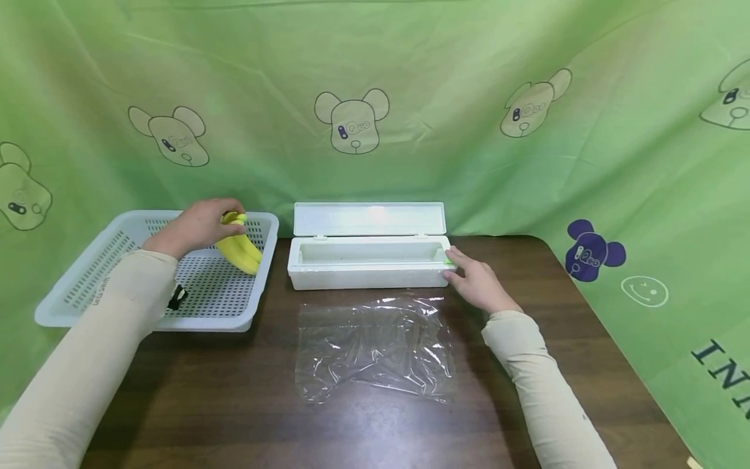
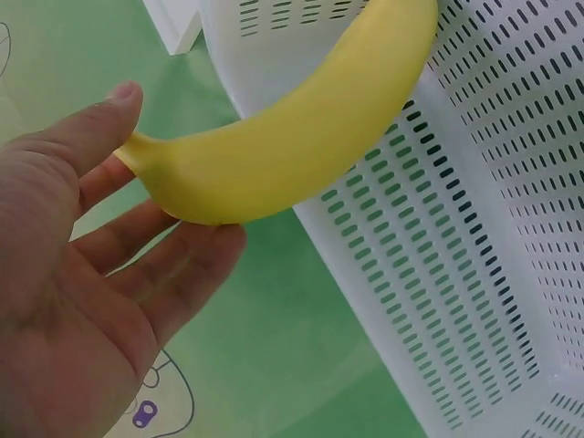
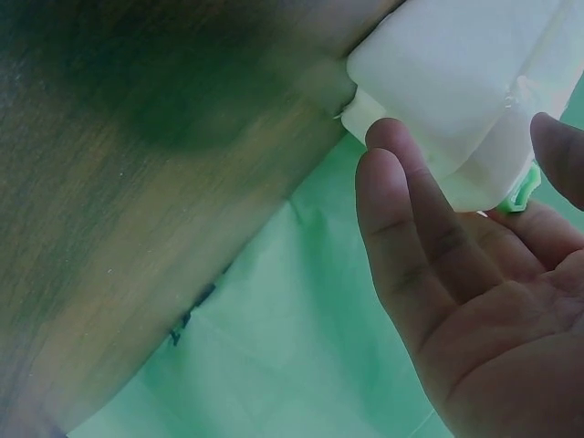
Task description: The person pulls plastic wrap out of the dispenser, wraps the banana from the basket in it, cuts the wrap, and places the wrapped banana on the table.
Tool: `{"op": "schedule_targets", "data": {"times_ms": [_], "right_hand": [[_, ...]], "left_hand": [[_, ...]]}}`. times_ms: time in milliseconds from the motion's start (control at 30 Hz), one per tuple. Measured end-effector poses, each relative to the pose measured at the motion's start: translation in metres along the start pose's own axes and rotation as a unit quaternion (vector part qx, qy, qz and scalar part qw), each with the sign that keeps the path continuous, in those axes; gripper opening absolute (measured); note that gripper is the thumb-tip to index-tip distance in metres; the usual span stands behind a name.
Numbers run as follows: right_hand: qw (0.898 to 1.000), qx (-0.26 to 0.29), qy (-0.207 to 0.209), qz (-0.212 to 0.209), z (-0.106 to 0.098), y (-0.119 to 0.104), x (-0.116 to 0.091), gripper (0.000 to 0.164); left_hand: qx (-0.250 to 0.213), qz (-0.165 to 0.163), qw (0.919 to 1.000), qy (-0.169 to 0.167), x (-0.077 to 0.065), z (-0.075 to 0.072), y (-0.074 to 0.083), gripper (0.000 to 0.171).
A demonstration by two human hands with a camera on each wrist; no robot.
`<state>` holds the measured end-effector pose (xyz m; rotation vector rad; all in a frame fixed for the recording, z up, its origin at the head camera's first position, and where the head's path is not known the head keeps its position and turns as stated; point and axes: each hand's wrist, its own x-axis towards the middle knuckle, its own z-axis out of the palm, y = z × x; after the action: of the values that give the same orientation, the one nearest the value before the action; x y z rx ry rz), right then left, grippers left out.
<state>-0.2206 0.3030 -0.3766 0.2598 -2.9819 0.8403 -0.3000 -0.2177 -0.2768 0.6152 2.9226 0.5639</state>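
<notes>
My left hand [image 1: 202,225] pinches the stem end of a yellow banana [image 1: 240,254] over the right side of a white perforated basket [image 1: 266,280]. Seen in the left wrist view, thumb and index finger meet at the stem while the other fingers lie under the banana's curve. My right hand [image 1: 477,283] is at the right end of a long white cling film box [image 1: 369,279], its fingers loosely extended. A small green piece [image 3: 520,190] sticks out at that end. The box's lid [image 1: 369,219] stands raised at the back, and the trough inside shows.
A sheet of clear film [image 1: 375,345] lies wrinkled on the dark wooden table [image 1: 234,404] in front of the box. Inside the basket is a small black item [image 1: 177,297], partly behind the left sleeve. A green printed curtain [image 1: 445,150] hangs behind and to the right.
</notes>
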Motion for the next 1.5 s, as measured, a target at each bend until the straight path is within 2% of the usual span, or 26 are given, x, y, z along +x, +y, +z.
{"op": "schedule_targets", "data": {"times_ms": [267, 500, 800, 1067, 1500], "right_hand": [[1.000, 0.002, 0.000, 0.004, 0.000, 0.003, 0.002, 0.058], [1.000, 0.007, 0.000, 0.012, 0.001, 0.002, -0.001, 0.055], [0.999, -0.019, 0.038, -0.012, -0.002, -0.002, 0.002, 0.047], [0.998, -0.033, 0.045, -0.021, -0.002, -0.001, 0.005, 0.044], [0.998, -0.033, 0.047, -0.016, -0.001, 0.002, 0.004, 0.043]], "left_hand": [[0.002, -0.003, 1.0000, -0.008, 0.001, -0.001, 0.003, 0.043], [0.039, -0.003, 0.9989, -0.025, -0.001, -0.002, 0.001, 0.048], [0.040, -0.010, 0.9989, -0.024, -0.005, -0.002, -0.001, 0.048], [0.037, -0.016, 0.9990, -0.021, -0.005, -0.002, -0.001, 0.047], [0.045, -0.004, 0.9990, -0.009, -0.019, -0.010, 0.005, 0.048]]}}
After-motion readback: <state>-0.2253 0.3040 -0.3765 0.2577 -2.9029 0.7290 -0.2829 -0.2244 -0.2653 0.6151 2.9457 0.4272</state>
